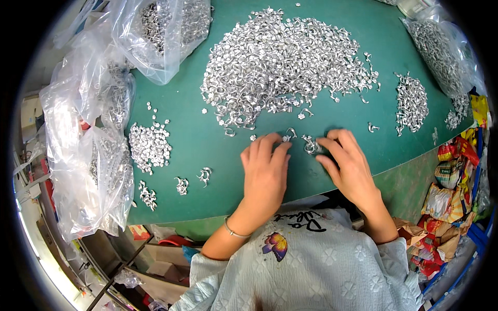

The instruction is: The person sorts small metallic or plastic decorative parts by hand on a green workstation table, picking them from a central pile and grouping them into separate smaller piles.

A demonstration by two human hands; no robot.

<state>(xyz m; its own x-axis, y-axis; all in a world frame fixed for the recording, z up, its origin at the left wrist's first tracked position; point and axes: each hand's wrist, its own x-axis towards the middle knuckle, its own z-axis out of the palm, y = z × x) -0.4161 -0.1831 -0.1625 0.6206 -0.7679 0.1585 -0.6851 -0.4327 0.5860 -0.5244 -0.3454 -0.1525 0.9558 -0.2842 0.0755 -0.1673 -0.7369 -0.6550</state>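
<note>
My left hand (263, 168) is low over the green table with its fingers bent. A small silvery metal piece (286, 138) shows at its thumb and index fingertips, in what looks like a pinch. A curved metal piece (292, 132) lies just beyond them. My right hand (351, 168) has thumb and index finger apart, beside a small cluster of silvery curved pieces (310, 145). Those pieces lie between my two hands. Farther off spreads a large heap of similar ring-like pieces (280, 62).
Small piles sit at left, one of tiny nubs (149, 147), and at right, one of curved pieces (411, 103). Clear plastic bags (98, 155) of metal parts line the left side; another bag (441, 57) stands far right. Colourful packets (446, 202) lie beyond the table's right edge.
</note>
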